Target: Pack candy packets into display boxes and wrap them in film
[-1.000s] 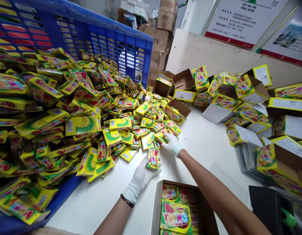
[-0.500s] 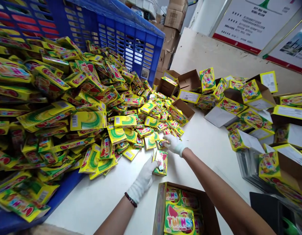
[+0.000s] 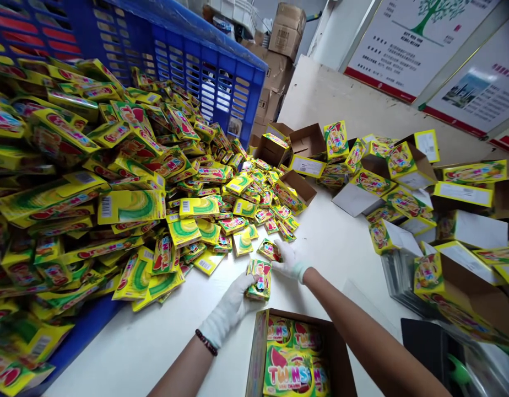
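My left hand [image 3: 232, 300], in a white glove, is closed around a small yellow-green candy box [image 3: 260, 280] with TWINS lettering, held just above the white table. Beside it, my gloved right hand [image 3: 290, 262] grips another candy box [image 3: 270, 249] by its right side. This second box is close to the upper edge of the first one. Below both hands stands an open display carton [image 3: 258, 353], with several candy boxes [image 3: 288, 370] lying face up in it. A large heap of the same boxes [image 3: 184, 231] spreads out to the left and ahead of my hands.
A blue plastic crate [image 3: 221, 82] lies tipped at the left, its boxes spilling onto the table [image 3: 320, 259]. Several open display cartons [image 3: 403, 204] are piled at the right. Brown cardboard boxes [image 3: 275, 71] stand behind, and posters [image 3: 407, 49] hang on the wall.
My right hand has drawn a candy box out from the edge of the heap, towards my left hand. My left hand still holds its box. The view has shifted slightly.
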`<action>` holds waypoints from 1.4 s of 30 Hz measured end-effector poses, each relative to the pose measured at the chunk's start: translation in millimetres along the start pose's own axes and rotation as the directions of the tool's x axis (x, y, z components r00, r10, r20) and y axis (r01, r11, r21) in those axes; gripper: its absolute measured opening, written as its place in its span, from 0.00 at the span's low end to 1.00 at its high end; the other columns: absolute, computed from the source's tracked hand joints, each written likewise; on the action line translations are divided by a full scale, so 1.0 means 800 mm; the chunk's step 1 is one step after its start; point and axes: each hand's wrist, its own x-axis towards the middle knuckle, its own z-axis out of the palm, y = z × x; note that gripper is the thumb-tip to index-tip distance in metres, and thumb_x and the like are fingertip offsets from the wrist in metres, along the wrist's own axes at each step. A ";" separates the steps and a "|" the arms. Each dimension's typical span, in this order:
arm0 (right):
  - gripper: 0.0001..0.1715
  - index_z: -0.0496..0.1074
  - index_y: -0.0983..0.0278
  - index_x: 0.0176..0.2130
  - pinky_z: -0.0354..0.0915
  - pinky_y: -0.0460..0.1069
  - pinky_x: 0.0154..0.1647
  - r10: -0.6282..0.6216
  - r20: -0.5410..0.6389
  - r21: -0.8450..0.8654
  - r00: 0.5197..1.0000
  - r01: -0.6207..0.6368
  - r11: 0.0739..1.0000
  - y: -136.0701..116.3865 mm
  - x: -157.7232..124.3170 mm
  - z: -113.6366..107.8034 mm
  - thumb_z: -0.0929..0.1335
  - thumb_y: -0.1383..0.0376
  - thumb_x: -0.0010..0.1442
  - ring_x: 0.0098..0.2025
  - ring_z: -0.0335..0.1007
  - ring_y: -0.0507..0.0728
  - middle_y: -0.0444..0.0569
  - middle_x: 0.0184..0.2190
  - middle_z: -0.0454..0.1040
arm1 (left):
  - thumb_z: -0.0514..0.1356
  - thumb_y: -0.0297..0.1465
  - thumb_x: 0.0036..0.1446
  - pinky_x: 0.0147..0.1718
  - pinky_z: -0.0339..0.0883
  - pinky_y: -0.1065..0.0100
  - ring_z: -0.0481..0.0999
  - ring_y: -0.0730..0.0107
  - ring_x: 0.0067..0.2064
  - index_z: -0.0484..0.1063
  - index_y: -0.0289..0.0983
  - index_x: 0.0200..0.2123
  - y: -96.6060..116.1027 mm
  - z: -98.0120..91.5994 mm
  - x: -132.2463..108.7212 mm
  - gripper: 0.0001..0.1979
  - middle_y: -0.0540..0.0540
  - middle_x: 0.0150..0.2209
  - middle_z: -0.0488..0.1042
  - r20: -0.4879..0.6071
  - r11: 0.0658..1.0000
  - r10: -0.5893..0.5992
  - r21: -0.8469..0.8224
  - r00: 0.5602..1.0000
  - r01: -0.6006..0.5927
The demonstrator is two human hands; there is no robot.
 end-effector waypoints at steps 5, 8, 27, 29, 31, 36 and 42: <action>0.32 0.65 0.65 0.57 0.64 0.54 0.53 -0.105 -0.050 0.119 0.993 0.111 0.987 -0.018 -0.002 -0.026 0.70 0.60 0.54 0.51 0.66 0.60 0.55 0.52 0.68 | 0.63 0.43 0.55 0.37 0.74 0.58 0.77 0.63 0.36 0.72 0.38 0.47 0.008 -0.003 0.001 0.20 0.43 0.40 0.78 -0.029 0.997 -0.050 -0.060 0.998 0.048; 0.35 0.65 0.61 0.59 0.63 0.53 0.55 -0.431 0.040 0.213 0.901 0.414 0.885 -0.033 -0.025 -0.051 0.71 0.65 0.52 0.54 0.65 0.59 0.53 0.54 0.65 | 0.59 0.51 0.57 0.37 0.74 0.54 0.77 0.60 0.36 0.71 0.41 0.51 0.016 -0.002 -0.001 0.25 0.43 0.42 0.78 0.030 0.994 -0.066 -0.087 0.997 0.069; 0.19 0.67 0.62 0.51 0.66 0.55 0.46 0.102 -0.309 0.114 0.945 -0.069 0.991 -0.011 -0.017 -0.042 0.58 0.63 0.64 0.40 0.68 0.60 0.51 0.38 0.71 | 0.68 0.36 0.50 0.46 0.75 0.55 0.78 0.56 0.49 0.69 0.40 0.56 0.007 0.014 -0.005 0.29 0.40 0.52 0.76 -0.120 0.948 0.311 -0.027 0.943 -0.316; 0.21 0.66 0.61 0.55 0.66 0.54 0.46 -0.072 -0.292 0.087 0.954 0.101 0.991 -0.047 -0.059 -0.040 0.59 0.64 0.64 0.41 0.67 0.60 0.53 0.40 0.70 | 0.68 0.37 0.52 0.47 0.74 0.55 0.76 0.57 0.51 0.66 0.44 0.59 0.007 0.017 -0.005 0.31 0.42 0.56 0.73 -0.098 0.942 0.329 -0.028 0.939 -0.333; 0.24 0.66 0.61 0.57 0.66 0.54 0.43 -0.209 -0.174 0.048 0.962 0.220 0.974 -0.078 -0.094 -0.031 0.62 0.64 0.62 0.39 0.67 0.60 0.54 0.40 0.69 | 0.67 0.37 0.53 0.49 0.73 0.56 0.76 0.57 0.53 0.63 0.45 0.61 0.008 0.019 -0.006 0.32 0.42 0.57 0.72 -0.061 0.927 0.371 -0.029 0.926 -0.374; 0.24 0.67 0.59 0.55 0.67 0.57 0.51 -0.094 -0.150 0.409 0.984 0.148 0.901 -0.101 -0.110 -0.018 0.67 0.58 0.60 0.52 0.66 0.62 0.54 0.49 0.68 | 0.66 0.37 0.55 0.53 0.70 0.56 0.75 0.56 0.54 0.65 0.39 0.60 0.011 0.023 -0.011 0.30 0.42 0.51 0.77 0.050 0.878 0.478 -0.008 0.877 -0.478; 0.37 0.67 0.64 0.54 0.70 0.59 0.48 -0.093 0.187 0.923 0.978 -0.143 0.358 -0.080 -0.084 -0.012 0.72 0.49 0.51 0.46 0.73 0.63 0.56 0.47 0.74 | 0.65 0.40 0.54 0.57 0.65 0.56 0.73 0.54 0.56 0.72 0.38 0.54 0.004 0.035 -0.004 0.25 0.42 0.47 0.78 0.096 0.843 0.485 0.211 0.869 -0.494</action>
